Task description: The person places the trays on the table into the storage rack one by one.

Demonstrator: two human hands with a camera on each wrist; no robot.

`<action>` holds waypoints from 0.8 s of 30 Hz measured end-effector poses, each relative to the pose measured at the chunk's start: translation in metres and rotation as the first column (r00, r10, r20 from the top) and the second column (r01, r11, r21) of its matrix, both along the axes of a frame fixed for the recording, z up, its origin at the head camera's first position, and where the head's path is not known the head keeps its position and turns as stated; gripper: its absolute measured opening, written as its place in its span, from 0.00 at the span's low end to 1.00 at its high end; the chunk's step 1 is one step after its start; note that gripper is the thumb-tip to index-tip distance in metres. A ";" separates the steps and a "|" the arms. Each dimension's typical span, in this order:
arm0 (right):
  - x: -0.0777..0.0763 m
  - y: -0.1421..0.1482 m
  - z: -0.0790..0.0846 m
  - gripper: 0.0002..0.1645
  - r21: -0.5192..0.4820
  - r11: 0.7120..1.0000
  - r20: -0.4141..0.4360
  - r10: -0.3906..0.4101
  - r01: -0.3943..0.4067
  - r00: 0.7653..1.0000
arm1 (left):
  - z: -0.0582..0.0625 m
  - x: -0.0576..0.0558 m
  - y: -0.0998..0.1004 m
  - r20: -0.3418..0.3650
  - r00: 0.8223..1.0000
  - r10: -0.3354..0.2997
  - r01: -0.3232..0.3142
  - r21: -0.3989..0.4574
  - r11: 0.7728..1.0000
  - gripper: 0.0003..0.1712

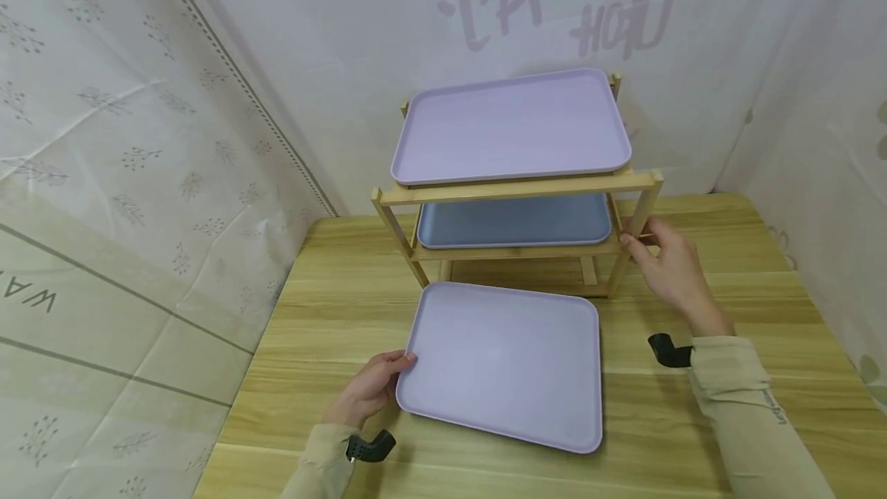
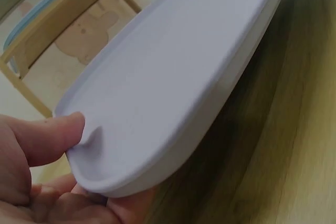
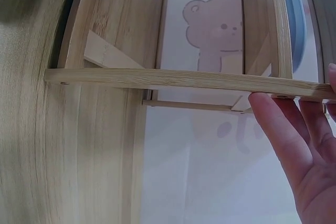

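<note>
A lavender rectangular tray point(image 1: 502, 364) is in front of a wooden rack point(image 1: 513, 189). My left hand point(image 1: 370, 387) grips its left edge, thumb on the upper face and fingers beneath, as the left wrist view shows. That view has the tray's near side raised over the table. On the rack's right side, my right hand point(image 1: 675, 272) holds the front upright post, with fingers point(image 3: 281, 135) against the wood in the right wrist view. A second lavender tray point(image 1: 513, 125) lies on the rack's top shelf. On the shelf below sits a blue-grey tray point(image 1: 516, 222).
The rack's bottom shelf point(image 1: 516, 274) is low, just behind the front tray. Under everything is a wood-grain table point(image 1: 319, 291). A pale printed curtain point(image 1: 312, 60) hangs behind and at both sides. Each wrist wears a black camera mount point(image 1: 671, 351).
</note>
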State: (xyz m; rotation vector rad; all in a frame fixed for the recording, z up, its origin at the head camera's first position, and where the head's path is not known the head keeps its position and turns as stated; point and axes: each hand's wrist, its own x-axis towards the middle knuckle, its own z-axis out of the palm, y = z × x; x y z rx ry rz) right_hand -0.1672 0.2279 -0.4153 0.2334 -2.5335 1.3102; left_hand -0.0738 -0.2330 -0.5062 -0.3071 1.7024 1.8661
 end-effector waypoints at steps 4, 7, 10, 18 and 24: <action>-0.001 0.001 0.000 0.17 0.002 1.000 0.000 -0.004 0.004 1.000 | -0.001 -0.004 0.008 -0.016 0.999 0.029 -0.029 -0.007 1.000 0.30; -0.001 0.001 -0.001 0.18 -0.001 1.000 0.001 -0.002 0.002 1.000 | -0.002 -0.006 0.014 -0.022 0.998 0.052 -0.052 -0.010 0.999 0.29; -0.001 0.001 -0.001 0.17 0.001 1.000 -0.003 -0.002 0.002 1.000 | -0.004 -0.008 0.018 -0.020 0.997 0.073 -0.073 -0.005 0.997 0.28; -0.002 0.001 -0.001 0.17 0.000 1.000 -0.003 -0.004 0.004 1.000 | -0.010 -0.018 0.028 -0.012 0.995 0.094 -0.094 0.040 0.995 0.27; -0.002 0.001 -0.002 0.16 -0.002 1.000 -0.011 -0.006 0.006 1.000 | -0.013 -0.026 0.034 -0.014 0.994 0.107 -0.106 0.065 0.992 0.25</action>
